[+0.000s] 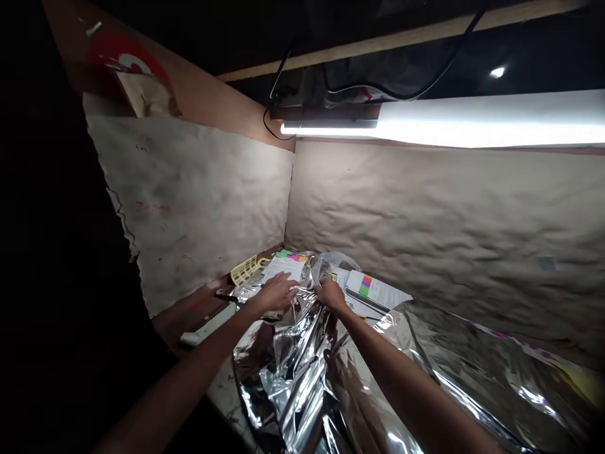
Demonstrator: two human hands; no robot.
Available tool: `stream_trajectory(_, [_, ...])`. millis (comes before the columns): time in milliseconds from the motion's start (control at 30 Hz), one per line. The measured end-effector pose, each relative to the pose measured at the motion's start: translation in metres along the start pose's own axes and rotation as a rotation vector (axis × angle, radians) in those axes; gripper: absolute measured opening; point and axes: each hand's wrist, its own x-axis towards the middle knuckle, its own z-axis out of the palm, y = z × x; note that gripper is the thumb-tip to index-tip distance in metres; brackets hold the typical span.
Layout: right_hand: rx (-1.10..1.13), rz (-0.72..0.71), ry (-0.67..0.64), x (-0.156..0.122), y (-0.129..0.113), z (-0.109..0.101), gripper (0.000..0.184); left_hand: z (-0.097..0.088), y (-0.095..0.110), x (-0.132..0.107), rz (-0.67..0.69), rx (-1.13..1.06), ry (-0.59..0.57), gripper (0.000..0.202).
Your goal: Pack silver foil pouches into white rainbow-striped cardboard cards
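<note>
- Fingers of the left hand (278,295) lie spread and unclenched on the crumpled upper edge of a silver foil sheet (288,384); those of the right hand (331,295) curl into a raised fold of it and seem to grip it, though the tips are partly hidden.
- The foil runs from under both sets of fingers towards the person and off to the right across the bench. A thin sheet like this could split or crease sharply if the right fingers pull while the left ones press.
- Just past the left fingertips lies a printed sheet (283,268), and beyond the right fingers a paper with a coloured strip (375,290). Either could slide or crumple if the foil drags across it.
- Left of the left fingers sit a dark-handled tool (225,294) and a white bar-shaped object (208,325). Any sharp edge there could nick the foil or a hand, though none can be made out.
- A yellow perforated plastic tray (243,271) beyond the left fingers could catch the foil if it is swept sideways.
</note>
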Motion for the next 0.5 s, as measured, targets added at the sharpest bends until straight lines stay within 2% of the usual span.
stream_trajectory(100, [0.069,-0.027,0.053,-0.003,0.004,-0.002,0.027,0.009,-0.017,0.059,-0.001,0.061,-0.080,0.034])
stream_trajectory(200, [0.173,-0.060,0.162,-0.009,0.009,-0.003,0.032,0.020,-0.030,0.092,-0.042,0.134,-0.090,0.041])
stream_trajectory(333, [0.374,-0.128,0.345,-0.026,0.025,-0.004,0.046,0.027,-0.043,0.109,-0.040,0.194,-0.095,0.045])
stream_trajectory(500, [0.668,-0.142,0.584,-0.057,0.058,-0.019,0.049,0.027,-0.044,0.109,-0.039,0.098,-0.079,0.039])
